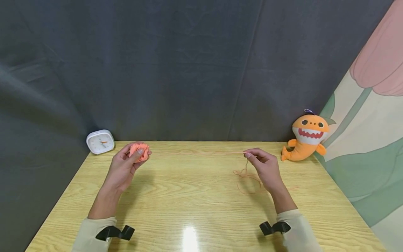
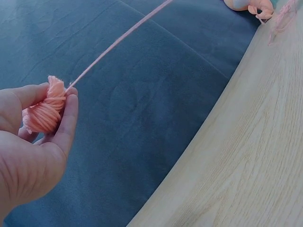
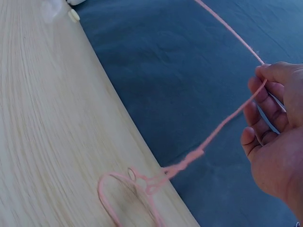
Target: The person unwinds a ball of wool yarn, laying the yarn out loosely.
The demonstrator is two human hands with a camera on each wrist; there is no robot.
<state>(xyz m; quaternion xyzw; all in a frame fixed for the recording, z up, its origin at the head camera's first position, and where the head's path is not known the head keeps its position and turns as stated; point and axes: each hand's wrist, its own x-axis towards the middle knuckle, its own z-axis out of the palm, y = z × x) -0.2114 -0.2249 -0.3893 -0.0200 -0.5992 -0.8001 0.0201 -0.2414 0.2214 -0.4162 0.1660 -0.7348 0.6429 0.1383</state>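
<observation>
We see the left hand point(image 1: 122, 168) holding a small ball of orange-pink yarn point(image 1: 139, 153) above the wooden table point(image 1: 173, 196). Its thumb and fingers are clamped on the ball, so we can't see all of the yarn's back or every fingertip. One strand point(image 2: 118, 41) goes from the ball to the right hand point(image 1: 266, 168), where thumb and first finger pinch it. The other fingers there are bent, with gaps showing. Seen from the head, the strand's middle is so faint on the wood that we nearly lose it. In both wrist views it runs off the top edge. Below the right hand hangs a messy tangle point(image 3: 187, 161); its loops cross, and the right wrist view cuts them off at the bottom. We see only bits of the orange toy shark point(image 1: 306, 138) and white clock point(image 1: 100, 142) in the wrist views. The marks on the clock are too small for us to read.
</observation>
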